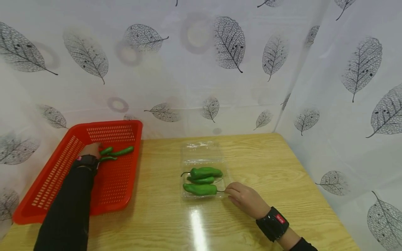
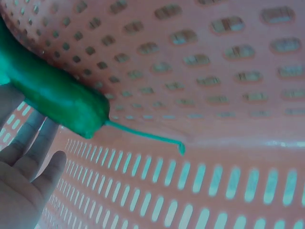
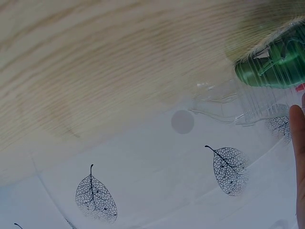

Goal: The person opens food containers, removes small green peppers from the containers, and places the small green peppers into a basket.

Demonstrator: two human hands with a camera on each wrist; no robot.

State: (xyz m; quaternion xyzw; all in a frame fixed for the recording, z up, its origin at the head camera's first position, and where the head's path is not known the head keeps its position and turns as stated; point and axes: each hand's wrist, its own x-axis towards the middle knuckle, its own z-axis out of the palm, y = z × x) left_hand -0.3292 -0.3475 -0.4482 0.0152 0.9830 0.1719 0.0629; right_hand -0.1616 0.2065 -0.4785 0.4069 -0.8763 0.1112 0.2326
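Inside the red plastic basket, my left hand reaches to the far left end. In the left wrist view its fingers lie on either side of a green chili pepper, stem pointing right, and pinch it. Three more chili peppers lie just right of that hand. A clear plastic clamshell box, lid folded back, holds three chili peppers side by side. At the box's right front corner my right hand pinches the stem of the front pepper; in its wrist view only one finger shows.
The wooden table carries the basket on the left and the box in the middle. Behind and to the right hangs a white curtain with leaf prints, reaching the table's edges. The basket's raised walls surround my left hand.
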